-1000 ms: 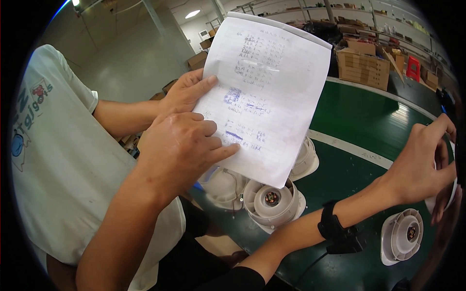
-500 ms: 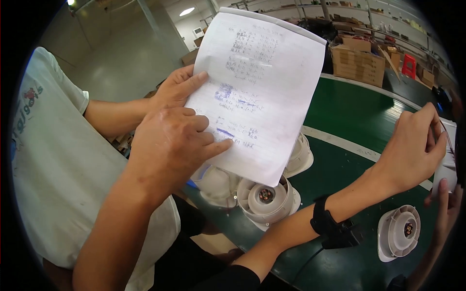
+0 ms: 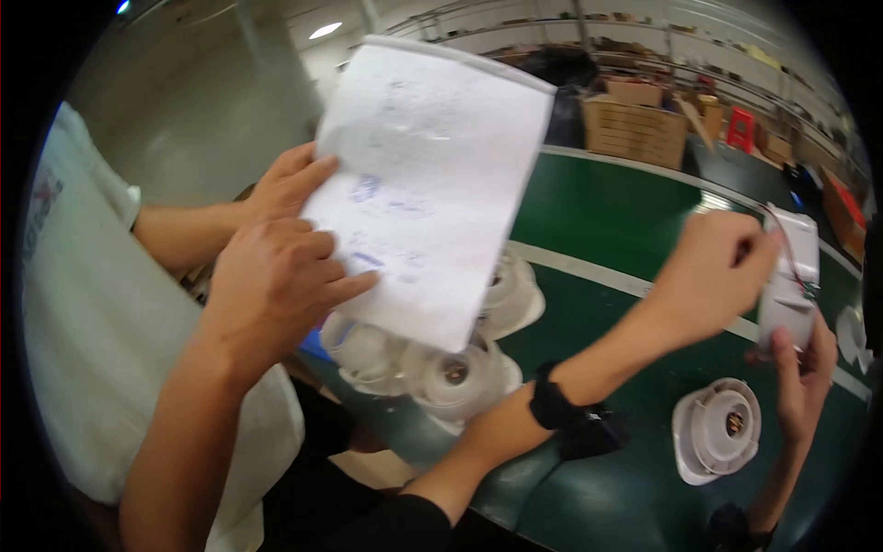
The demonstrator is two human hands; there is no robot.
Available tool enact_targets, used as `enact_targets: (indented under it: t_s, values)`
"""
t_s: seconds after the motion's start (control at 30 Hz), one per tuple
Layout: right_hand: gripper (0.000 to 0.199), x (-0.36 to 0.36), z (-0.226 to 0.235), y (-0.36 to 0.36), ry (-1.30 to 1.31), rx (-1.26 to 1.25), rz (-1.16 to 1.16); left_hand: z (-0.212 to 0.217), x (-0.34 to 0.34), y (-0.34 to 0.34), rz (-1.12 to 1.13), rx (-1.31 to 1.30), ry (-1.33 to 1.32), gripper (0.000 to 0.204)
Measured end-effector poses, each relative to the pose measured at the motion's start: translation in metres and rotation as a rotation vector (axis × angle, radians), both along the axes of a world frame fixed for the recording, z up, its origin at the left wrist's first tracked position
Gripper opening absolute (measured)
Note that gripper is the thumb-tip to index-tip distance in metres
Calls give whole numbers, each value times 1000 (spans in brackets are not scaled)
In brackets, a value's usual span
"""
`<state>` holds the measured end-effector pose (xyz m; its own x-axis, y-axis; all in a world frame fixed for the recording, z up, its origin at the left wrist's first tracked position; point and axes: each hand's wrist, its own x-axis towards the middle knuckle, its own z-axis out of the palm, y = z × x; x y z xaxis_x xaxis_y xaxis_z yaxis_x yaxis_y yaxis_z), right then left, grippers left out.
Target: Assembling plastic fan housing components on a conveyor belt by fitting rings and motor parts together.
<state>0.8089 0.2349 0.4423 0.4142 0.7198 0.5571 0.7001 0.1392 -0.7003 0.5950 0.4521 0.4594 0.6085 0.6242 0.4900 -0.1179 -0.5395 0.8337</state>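
Observation:
My left hand (image 3: 722, 267), with a black band round its wrist, is closed in a pinch at a thin dark-red wire (image 3: 785, 241); motion blurs the fingertips. The wire curves down to a small green piece on a white plastic housing (image 3: 784, 313). My right hand (image 3: 802, 377) grips this housing from below, thumb on its front. Below my hands, a round white fan-like unit (image 3: 725, 432) on a square base rests on the green table.
At left, a person in a white shirt (image 3: 138, 350) holds a handwritten paper sheet (image 3: 432, 212) and points at it. Several white round units (image 3: 451, 377) stand beneath it. Cardboard boxes (image 3: 635, 129) and a red stool (image 3: 740, 129) are beyond the green table (image 3: 607, 207).
The view has turned right, so the paper and units appear farther left. More of the white housing and my right hand now shows. The other person's finger still points at the sheet.

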Motion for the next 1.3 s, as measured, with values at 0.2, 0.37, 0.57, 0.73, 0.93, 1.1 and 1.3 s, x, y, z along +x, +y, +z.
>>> enact_targets:
  t_s: [0.2, 0.37, 0.57, 0.73, 0.93, 1.1, 1.3]
  values:
    - [29, -111, 21, 81, 261, 78, 654, 26, -74, -56, 132, 2, -47, 30]
    - [33, -78, 11, 85, 777, 29, 710, 20, -47, -64, -15, 57, 54, 22]
    - [26, -81, 5, 93, 869, 154, 641, 16, -43, -54, 86, 345, 157, 19]
    - [20, -78, 2, 91, 421, 91, 678, 22, -56, -48, 151, 122, 66, 22]
    - [29, -78, 4, 79, 293, -62, 785, 18, -54, -44, 96, 68, -90, 26]
    - [40, -61, -2, 78, 276, -81, 831, 7, -39, -40, -285, -465, -277, 24]
    - [58, -37, -38, 92, 303, 61, 591, -8, -20, -38, -52, -33, -241, 25]
